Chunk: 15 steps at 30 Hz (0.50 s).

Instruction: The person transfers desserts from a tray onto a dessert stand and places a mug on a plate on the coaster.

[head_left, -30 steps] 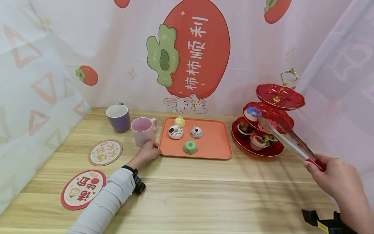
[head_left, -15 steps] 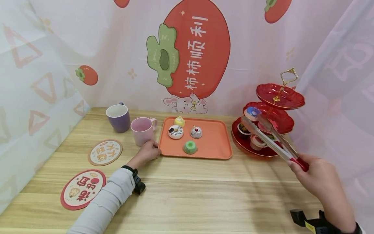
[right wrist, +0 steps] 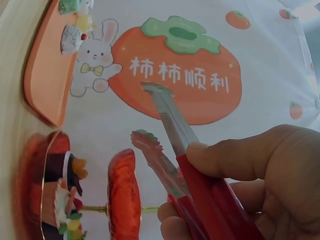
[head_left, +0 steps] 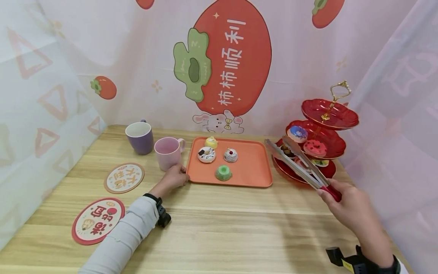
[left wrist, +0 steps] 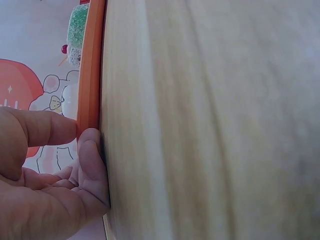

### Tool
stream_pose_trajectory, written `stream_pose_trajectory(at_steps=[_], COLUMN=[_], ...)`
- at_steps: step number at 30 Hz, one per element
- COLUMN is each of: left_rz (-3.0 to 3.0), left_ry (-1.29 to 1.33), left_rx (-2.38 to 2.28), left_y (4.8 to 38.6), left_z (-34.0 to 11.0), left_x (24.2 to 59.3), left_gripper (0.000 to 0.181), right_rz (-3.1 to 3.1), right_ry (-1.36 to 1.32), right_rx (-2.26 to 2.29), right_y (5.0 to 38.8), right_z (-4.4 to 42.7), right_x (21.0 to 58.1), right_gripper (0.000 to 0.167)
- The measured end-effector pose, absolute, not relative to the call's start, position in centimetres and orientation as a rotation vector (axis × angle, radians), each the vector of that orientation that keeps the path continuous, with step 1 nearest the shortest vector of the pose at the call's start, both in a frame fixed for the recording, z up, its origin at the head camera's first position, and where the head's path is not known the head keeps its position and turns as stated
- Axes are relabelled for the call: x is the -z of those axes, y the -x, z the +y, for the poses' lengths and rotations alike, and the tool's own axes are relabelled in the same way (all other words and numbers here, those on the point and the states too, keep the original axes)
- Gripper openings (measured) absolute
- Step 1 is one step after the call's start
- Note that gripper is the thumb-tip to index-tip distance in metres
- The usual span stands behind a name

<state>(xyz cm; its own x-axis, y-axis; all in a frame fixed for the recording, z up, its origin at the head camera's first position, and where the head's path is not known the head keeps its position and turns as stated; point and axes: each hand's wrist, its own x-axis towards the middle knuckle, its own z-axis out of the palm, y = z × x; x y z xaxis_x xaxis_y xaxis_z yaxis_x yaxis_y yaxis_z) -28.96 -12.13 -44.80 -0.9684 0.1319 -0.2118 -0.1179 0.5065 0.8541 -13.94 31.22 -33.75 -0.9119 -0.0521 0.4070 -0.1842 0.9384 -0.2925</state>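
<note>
My left hand (head_left: 173,176) is at the near left corner of an orange tray (head_left: 253,163). In the left wrist view, thumb and finger pinch the tray's rim (left wrist: 90,65). My right hand (head_left: 349,203) grips metal tongs (head_left: 295,166) by their red handles; the tongs' arms are spread with nothing between the tips. In the head view they pass in front of a red tiered stand (head_left: 337,121). On the tray sit a white doughnut (head_left: 207,156), a white cake with a cherry (head_left: 230,155), a green cake (head_left: 224,173) and a yellow cake (head_left: 211,142).
The stand's middle tier bears a blue-topped cake (head_left: 297,134) and a pink doughnut (head_left: 315,148); cupcakes on its bottom tier are partly hidden by the tongs. A purple mug (head_left: 141,140), a pink mug (head_left: 167,154) and two round coasters (head_left: 124,178) lie left of the tray.
My right hand has moved left with the tongs, away from the stand's middle tier toward the tray, uncovering the pink doughnut. The left hand and tray have stayed in place.
</note>
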Motion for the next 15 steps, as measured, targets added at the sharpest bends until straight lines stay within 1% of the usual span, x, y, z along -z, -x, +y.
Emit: stream_pose_trajectory(at_steps=[9,15], left_rz=[2.495,2.501], left_ry=[-0.013,-0.035], left_rx=[-1.441,-1.455], left_y=[29.0,29.1], left_z=[-12.2,-12.1], left_x=[44.9,45.0], left_gripper=[0.022,0.020], right_rz=[-2.747,-2.734], right_ry=[-0.232,-0.321], right_rx=[-0.512,-0.540], right_y=[14.7,15.3], right_z=[29.2,27.8], right_x=[34.6,35.4], right_gripper=[0.041,0.037])
